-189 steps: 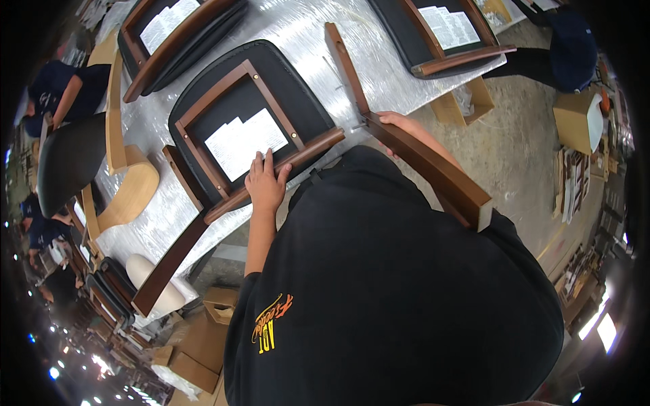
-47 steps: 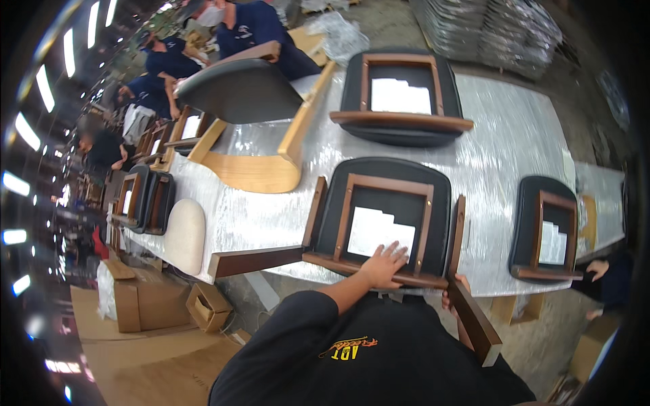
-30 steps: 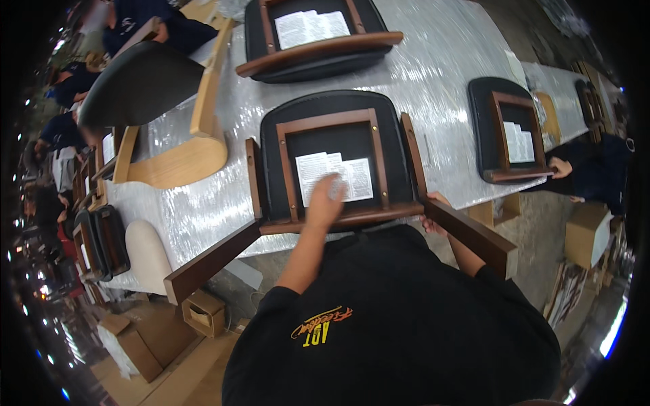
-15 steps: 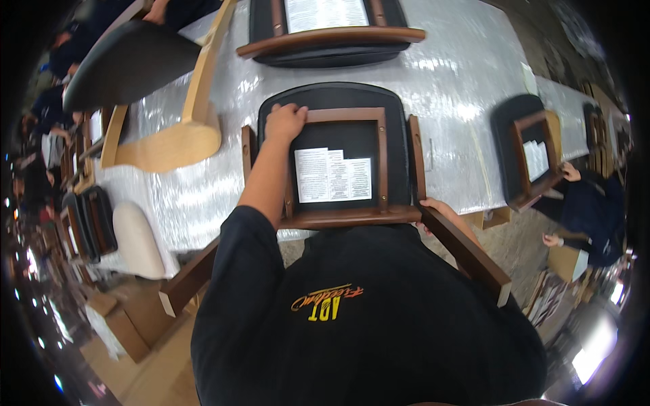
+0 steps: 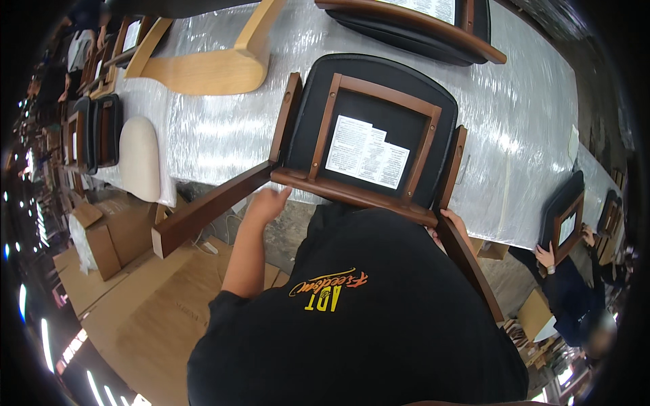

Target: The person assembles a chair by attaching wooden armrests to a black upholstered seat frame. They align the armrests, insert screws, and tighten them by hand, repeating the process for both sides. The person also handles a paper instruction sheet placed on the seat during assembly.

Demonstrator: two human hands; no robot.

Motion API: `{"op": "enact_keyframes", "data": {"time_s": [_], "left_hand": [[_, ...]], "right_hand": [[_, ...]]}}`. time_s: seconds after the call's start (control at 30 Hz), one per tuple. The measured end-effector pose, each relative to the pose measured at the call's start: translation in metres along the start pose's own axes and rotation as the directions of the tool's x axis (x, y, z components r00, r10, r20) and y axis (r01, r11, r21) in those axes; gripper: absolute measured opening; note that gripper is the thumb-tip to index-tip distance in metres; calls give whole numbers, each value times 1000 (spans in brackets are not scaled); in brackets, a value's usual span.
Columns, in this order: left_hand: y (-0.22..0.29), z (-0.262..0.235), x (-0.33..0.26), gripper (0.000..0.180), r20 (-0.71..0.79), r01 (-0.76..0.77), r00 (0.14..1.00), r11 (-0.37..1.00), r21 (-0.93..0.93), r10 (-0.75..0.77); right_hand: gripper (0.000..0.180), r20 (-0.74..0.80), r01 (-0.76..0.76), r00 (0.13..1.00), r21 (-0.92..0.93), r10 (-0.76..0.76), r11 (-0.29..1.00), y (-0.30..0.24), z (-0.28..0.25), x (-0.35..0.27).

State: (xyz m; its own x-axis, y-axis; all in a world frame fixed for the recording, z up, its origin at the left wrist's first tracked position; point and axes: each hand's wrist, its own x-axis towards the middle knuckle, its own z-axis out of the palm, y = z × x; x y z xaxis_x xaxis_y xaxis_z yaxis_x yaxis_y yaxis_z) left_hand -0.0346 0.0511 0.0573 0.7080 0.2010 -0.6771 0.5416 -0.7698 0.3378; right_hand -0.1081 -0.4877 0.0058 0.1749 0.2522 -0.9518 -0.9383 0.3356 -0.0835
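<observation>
The chair seat (image 5: 389, 76) lies upside down on the bench (image 5: 514, 155), at the edge next to the person's black shirt (image 5: 379, 284). Its round end points away from the shirt and tips a little to the right. Its straight end, with the brown bar (image 5: 349, 193), faces the shirt. The bar's long way runs from left to right and slopes down to the right. White papers (image 5: 365, 152) lie on the seat's underside, inside the wooden frame (image 5: 389, 93).

Two long legs stick out past the bench edge. The left leg (image 5: 213, 203) points back toward the person and out to the left. The right leg (image 5: 477, 274) points back and out to the right.

The right hand (image 5: 455, 222) has its fingers wrapped around the right leg, near the seat's corner. The left hand (image 5: 269, 204) is just below the left end of the bar. Its fingers look curled, but I can't tell if they hold or touch anything.

Half a second ago, the left hand was up at the far left corner of the frame. Now it has come down close to the shirt. The right hand is in the same spot by the leg. The bar looked almost level then; the bench looks turned now too.
</observation>
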Motion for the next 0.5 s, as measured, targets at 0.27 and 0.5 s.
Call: {"op": "enact_keyframes", "data": {"time_s": [0.27, 0.5], "left_hand": [[-65, 26, 5, 39, -411, -328, 911, 559, -762, -25], [-64, 41, 8, 33, -596, -447, 800, 594, -669, -69]], "right_hand": [[60, 169, -9, 986, 2, 8, 1000, -3, 10, -13], [60, 57, 443, 896, -206, -441, 873, 24, 10, -12]]}}
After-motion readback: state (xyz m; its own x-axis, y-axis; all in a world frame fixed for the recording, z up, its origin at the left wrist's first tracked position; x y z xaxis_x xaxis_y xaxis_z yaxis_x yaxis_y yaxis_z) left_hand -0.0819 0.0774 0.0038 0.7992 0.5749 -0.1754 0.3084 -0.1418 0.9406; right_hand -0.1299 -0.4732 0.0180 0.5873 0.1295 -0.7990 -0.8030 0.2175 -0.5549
